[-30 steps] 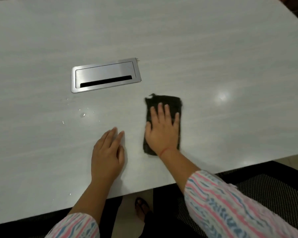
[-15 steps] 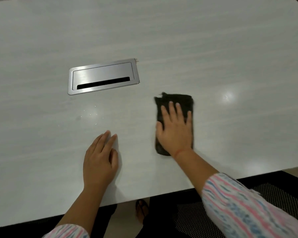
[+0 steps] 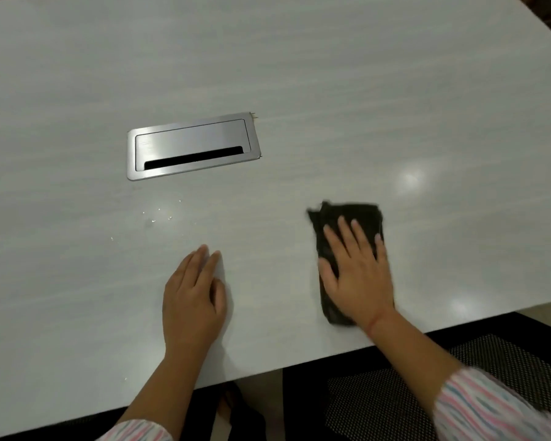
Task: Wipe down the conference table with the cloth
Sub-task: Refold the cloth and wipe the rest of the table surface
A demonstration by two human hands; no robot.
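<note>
A folded dark cloth (image 3: 353,214) lies flat on the pale grey conference table (image 3: 331,90), near its front edge at the right. My right hand (image 3: 357,275) presses down on the cloth with the fingers spread, covering its lower half. My left hand (image 3: 193,297) rests palm-down on the bare table to the left of the cloth, fingers together and holding nothing. A few small wet specks (image 3: 159,216) glint on the surface beyond my left hand.
A brushed-metal cable hatch (image 3: 193,146) with a dark slot is set into the table, at the left beyond my hands. A black mesh chair (image 3: 506,361) stands below the table's front edge at the right. A sandalled foot (image 3: 228,405) shows under the edge.
My right hand has slid the cloth to the right along the table, away from my left hand. The left hand has stayed flat in about the same place.
</note>
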